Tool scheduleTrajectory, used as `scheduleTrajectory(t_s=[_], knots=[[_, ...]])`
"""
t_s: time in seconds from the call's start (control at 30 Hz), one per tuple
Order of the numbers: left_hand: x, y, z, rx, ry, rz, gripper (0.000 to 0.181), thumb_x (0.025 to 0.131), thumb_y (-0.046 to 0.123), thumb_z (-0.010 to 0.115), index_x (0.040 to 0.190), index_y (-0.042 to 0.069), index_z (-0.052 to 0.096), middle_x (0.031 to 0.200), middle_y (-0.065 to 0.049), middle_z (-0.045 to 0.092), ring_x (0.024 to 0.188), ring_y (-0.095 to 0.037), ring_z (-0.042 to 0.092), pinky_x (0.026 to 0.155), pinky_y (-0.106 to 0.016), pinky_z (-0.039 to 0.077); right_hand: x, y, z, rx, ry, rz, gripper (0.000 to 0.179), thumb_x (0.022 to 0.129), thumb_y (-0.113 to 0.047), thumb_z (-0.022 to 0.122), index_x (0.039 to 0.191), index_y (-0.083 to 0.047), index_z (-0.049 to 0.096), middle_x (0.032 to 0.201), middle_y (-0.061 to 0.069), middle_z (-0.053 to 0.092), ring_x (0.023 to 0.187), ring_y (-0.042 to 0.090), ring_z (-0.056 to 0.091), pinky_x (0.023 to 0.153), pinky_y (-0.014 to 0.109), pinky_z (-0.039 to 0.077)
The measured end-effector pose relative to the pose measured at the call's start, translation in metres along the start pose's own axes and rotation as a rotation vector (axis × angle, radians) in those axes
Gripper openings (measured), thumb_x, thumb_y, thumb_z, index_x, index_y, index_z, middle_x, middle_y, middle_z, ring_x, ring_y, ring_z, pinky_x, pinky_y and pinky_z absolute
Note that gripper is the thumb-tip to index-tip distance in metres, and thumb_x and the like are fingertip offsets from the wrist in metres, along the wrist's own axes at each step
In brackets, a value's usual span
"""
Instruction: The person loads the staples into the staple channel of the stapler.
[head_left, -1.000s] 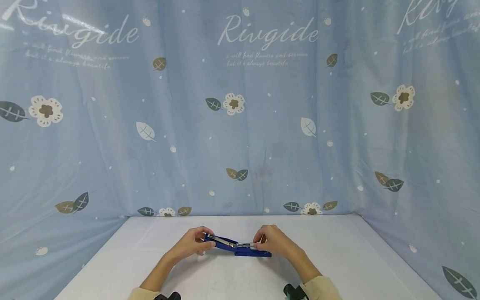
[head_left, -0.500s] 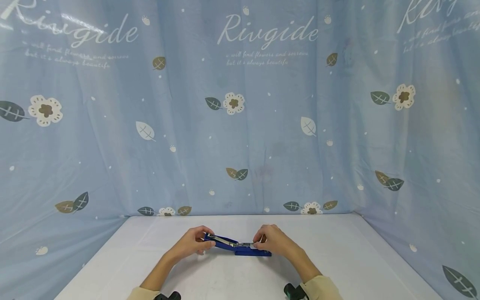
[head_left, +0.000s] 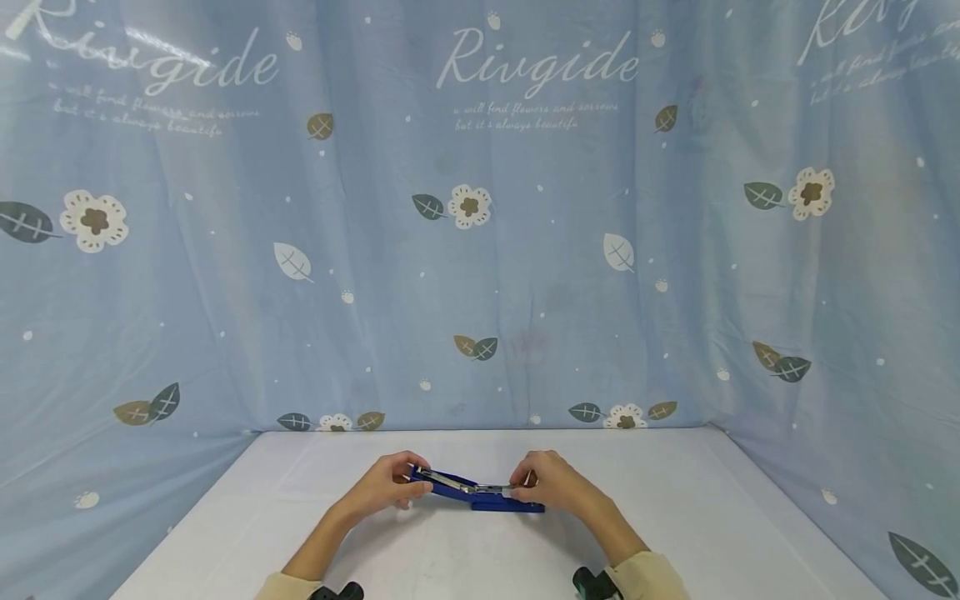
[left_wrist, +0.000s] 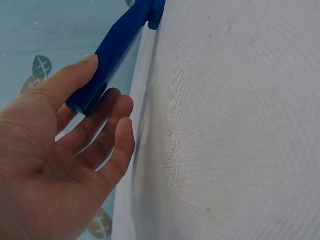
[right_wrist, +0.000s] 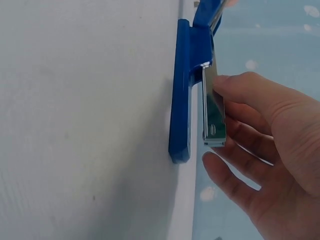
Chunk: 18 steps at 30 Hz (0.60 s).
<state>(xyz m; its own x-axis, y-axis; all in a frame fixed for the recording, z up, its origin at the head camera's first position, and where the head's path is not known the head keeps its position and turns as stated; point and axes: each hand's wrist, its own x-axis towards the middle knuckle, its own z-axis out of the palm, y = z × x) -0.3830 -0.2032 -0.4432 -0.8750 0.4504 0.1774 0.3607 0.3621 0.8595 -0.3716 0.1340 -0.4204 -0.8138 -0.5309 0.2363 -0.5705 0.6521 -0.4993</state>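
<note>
A blue stapler [head_left: 504,504] lies swung wide at its hinge, its base [right_wrist: 180,100] on the white table. Its blue top cover [left_wrist: 117,47] leans out to the left, raised off the table. My left hand [head_left: 381,485] pinches the end of that cover between thumb and fingers; the other fingers curve loosely below. The silver staple magazine [right_wrist: 212,107] stands slightly apart from the base. My right hand [head_left: 557,483] pinches the magazine, thumb on its near side in the right wrist view. Whether staples are inside the magazine cannot be seen.
The white table [head_left: 465,558] runs back to a blue patterned curtain [head_left: 540,292], which also hangs along both sides. Dark wrist-worn devices [head_left: 592,582] show by the sleeves at the lower edge.
Both hands keep the same holds on the stapler. The whole view shifts very slightly; the right fingers may have slid a little along the magazine.
</note>
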Motion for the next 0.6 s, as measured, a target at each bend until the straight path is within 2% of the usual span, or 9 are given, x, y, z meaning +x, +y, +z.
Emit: scheduleTrajectory(t_s=[0.23,0.47,0.6], knots=[[0.000,0.001,-0.001,0.005,-0.004,0.011,0.037,0.088,0.021,0.074,0.118,0.003,0.061,0.094,-0.014,0.070,0.072,-0.021,0.065,0.058,-0.032,0.056,-0.007,0.003,-0.007,0.022,-0.022,0.009,0.017,0.084,-0.016,0.077,0.098,-0.007,0.074,0.089,-0.001,0.069,0.078,0.010,0.062,0.066,0.019,0.052],[0.000,-0.001,0.000,0.021,-0.004,0.011,0.037,0.088,0.021,0.073,0.118,0.002,0.061,0.092,-0.013,0.069,0.069,-0.019,0.064,0.057,-0.029,0.056,-0.015,0.016,-0.010,0.005,-0.026,0.034,0.023,0.082,-0.021,0.079,0.100,-0.008,0.073,0.090,0.000,0.070,0.075,0.007,0.058,0.065,0.019,0.050],[0.000,0.000,-0.001,0.011,-0.007,0.009,0.038,0.089,0.023,0.073,0.118,0.002,0.061,0.092,-0.012,0.070,0.069,-0.018,0.064,0.057,-0.029,0.056,-0.019,0.021,-0.011,0.020,-0.021,0.027,0.025,0.080,-0.020,0.080,0.100,-0.006,0.073,0.089,0.001,0.070,0.076,0.010,0.059,0.065,0.020,0.050]])
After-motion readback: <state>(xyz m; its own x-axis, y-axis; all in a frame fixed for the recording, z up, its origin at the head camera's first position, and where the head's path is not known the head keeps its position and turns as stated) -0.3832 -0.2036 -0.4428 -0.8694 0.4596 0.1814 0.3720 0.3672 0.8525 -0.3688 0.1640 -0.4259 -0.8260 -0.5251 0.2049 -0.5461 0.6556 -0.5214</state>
